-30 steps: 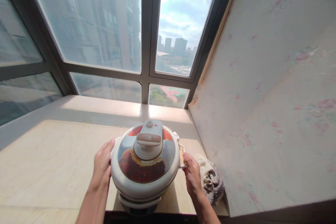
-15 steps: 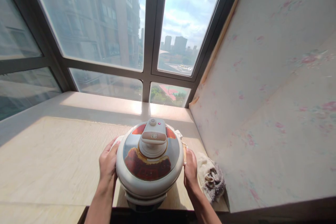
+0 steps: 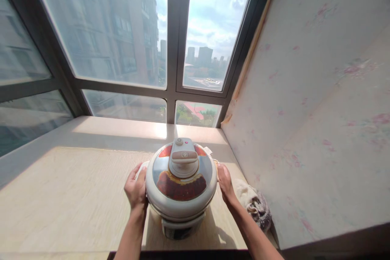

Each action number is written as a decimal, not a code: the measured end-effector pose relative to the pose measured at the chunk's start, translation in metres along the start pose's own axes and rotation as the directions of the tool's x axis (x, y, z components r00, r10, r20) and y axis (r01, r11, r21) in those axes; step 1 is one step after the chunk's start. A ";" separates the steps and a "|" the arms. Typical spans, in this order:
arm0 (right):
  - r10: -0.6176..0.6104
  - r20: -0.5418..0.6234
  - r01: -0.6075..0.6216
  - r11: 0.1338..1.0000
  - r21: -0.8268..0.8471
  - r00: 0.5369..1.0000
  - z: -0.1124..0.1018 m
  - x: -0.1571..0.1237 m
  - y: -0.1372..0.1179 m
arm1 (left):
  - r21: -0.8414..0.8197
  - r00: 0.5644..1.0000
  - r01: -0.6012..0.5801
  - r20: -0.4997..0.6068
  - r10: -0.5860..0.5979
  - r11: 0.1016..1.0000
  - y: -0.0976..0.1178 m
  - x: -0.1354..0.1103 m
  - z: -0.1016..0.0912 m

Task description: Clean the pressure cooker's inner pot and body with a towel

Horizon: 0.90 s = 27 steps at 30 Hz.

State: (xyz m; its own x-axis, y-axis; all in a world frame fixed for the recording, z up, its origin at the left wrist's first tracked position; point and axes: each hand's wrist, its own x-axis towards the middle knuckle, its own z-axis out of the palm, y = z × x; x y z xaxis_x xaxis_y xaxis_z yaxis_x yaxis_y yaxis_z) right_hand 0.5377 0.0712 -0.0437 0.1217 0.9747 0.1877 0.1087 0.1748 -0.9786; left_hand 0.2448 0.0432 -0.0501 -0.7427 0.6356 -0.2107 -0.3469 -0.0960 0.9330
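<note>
The fingers (image 3: 134, 172) of my left hand (image 3: 137, 190) are curled against the left side of the round white electric pressure cooker (image 3: 181, 195), grasping it just under the lid rim. My right hand (image 3: 226, 183) does the same on the opposite side, palm pressed flat to the wall of the pot and fingers wrapped toward the back, so the cooker is clasped between my 2 hands. Both forearms reach in from the front edge of the surface.

The cooker stands upright on the pale beige wood-grain surface (image 3: 61, 195), close to the front edge and toward the right front corner. Its domed lid has a mirrored metal top (image 3: 183, 180) that throws back a reddish-brown reflection, and a beige handle knob (image 3: 183, 157) sits in the middle with a small pink dot just behind it. A dark control panel (image 3: 179, 231) on the base faces me.

Just beside my right wrist, a crumpled grey and cream cloth (image 3: 255, 205) lies on the surface against the white wall with faint pink floral marks (image 3: 304, 109). Along the back edge runs a dark-framed window (image 3: 172, 48), with tall buildings and a cloudy blue sky beyond. Sunlight falls across the back of the surface.
</note>
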 end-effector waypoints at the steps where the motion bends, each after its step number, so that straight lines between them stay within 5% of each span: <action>1: 0.005 0.047 -0.002 0.998 -0.069 0.999 -0.005 0.004 -0.002 | -0.003 1.000 -0.008 0.018 0.008 1.000 0.000 0.000 0.000; 5: 0.065 -0.055 -0.076 0.968 -0.238 0.996 -0.026 0.020 -0.024 | -0.021 0.997 -0.023 0.069 0.024 1.000 0.000 -0.001 -0.002; 7: -0.037 -0.067 0.020 0.970 -0.244 0.997 -0.030 0.025 -0.049 | -0.012 0.997 -0.032 0.075 0.033 0.999 -0.001 0.000 -0.003; 9: -0.188 0.057 0.196 0.949 -0.247 0.981 -0.025 0.027 -0.080 | 0.000 0.996 -0.042 0.077 0.041 0.999 -0.002 0.001 -0.004; 14: -0.394 0.494 0.577 0.760 -0.300 0.775 0.016 0.027 -0.139 | -0.005 0.994 -0.053 0.093 0.053 0.999 -0.002 0.002 -0.004; 16: -0.392 0.621 0.674 0.668 -0.315 0.679 0.036 0.029 -0.148 | -0.007 0.993 -0.058 0.099 0.058 0.998 0.000 0.002 -0.004; 19: -0.305 0.736 0.744 0.546 -0.385 0.605 0.061 0.032 -0.152 | -0.006 0.992 -0.068 0.106 0.068 0.998 0.000 0.002 -0.004; 23: -0.195 0.784 0.784 0.373 -0.497 0.590 0.081 0.025 -0.150 | -0.018 0.990 -0.078 0.113 0.080 0.997 -0.002 0.003 -0.004; 27: -0.275 0.695 0.748 0.255 -0.613 0.664 0.090 0.013 -0.138 | -0.031 0.993 -0.079 0.088 0.081 0.996 -0.001 0.002 -0.002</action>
State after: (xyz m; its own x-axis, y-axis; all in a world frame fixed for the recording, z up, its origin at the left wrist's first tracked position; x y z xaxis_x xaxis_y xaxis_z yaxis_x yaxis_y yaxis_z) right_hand 0.4352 0.0724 0.0861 -0.6352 0.6961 0.3347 0.7235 0.6879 -0.0575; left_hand 0.2427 0.0427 -0.0518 -0.7151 0.6907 -0.1077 -0.3050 -0.1696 0.9371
